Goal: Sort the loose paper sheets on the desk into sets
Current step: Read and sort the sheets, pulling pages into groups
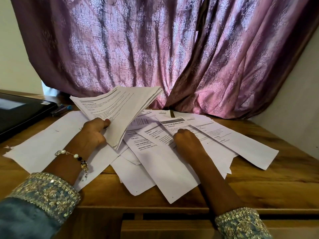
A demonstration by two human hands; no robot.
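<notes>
Head view looks down on a wooden desk (pixel 259 178) with a warm, streaky grain, where loose paper sheets (pixel 165 163) lie fanned and overlapping across its middle, thin white rectangles printed with black text, some blank side up, a few with ragged torn edges. On the left, the left hand (pixel 91 133) grips a thick stack of sheets (pixel 120 109) lifted off the desk and tilted up, thumb pressed on the printed top page and fingers curled beneath; the stack's edges splay into fine layers at its corners. On the right, the right hand (pixel 187 141) rests knuckles-up on the spread sheets, fingers curled under, just below a page headed in bold letters (pixel 174 124); whether it pinches a sheet cannot be told. A beaded bracelet (pixel 76 157) of pearly and dark stones circles the left wrist, and both sleeves end in blue cuffs (pixel 48 192) stitched with gold sequins. A glossy black laptop (pixel 22 111) lies at the desk's far left, and a purple damask curtain (pixel 155 49) hangs in heavy folds behind.
</notes>
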